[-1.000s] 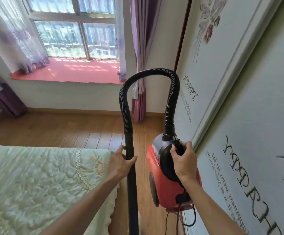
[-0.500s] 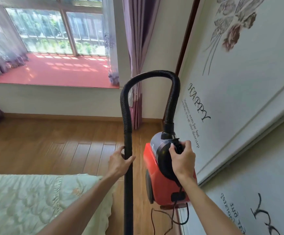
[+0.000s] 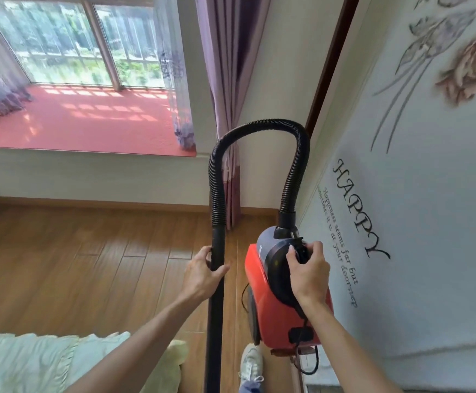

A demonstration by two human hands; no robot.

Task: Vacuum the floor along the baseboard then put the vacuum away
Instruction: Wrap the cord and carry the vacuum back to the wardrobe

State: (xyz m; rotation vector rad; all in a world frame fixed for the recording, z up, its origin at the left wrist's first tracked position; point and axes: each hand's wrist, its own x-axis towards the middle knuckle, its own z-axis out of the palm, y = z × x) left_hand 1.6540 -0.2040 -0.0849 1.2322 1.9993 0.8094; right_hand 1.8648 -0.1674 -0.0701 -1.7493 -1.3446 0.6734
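Wood floor [image 3: 89,265] fills the lower left of my feed. Nearest me: pale green bedspread [image 3: 32,361] at bottom left, white shoe [image 3: 251,361] at bottom centre.

L hand [image 3: 202,273] has fingers + thumb wrapped round the black wand [image 3: 215,307], a little below where the ribbed hose [image 3: 259,124] joins it. Wand runs straight down and out of frame.

R hand [image 3: 310,273] grips the black handle [image 3: 302,252] on top of the vacuum [image 3: 276,324], fingers curled over it. Vacuum is red w/ a dark front, tipped nose-up, just beside the wall [image 3: 429,137] on my R. Can't tell from here if it touches the floor. Cord [image 3: 314,361] dangles from its rear end. Hose arcs up from the nose & over to the wand.

Wall carries "HAPPY" lettering [image 3: 358,208] + a flower print. Further off: purple curtain [image 3: 231,80] in the corner, baseboard [image 3: 103,204] under a red window ledge [image 3: 89,123], window [image 3: 69,43] behind that.
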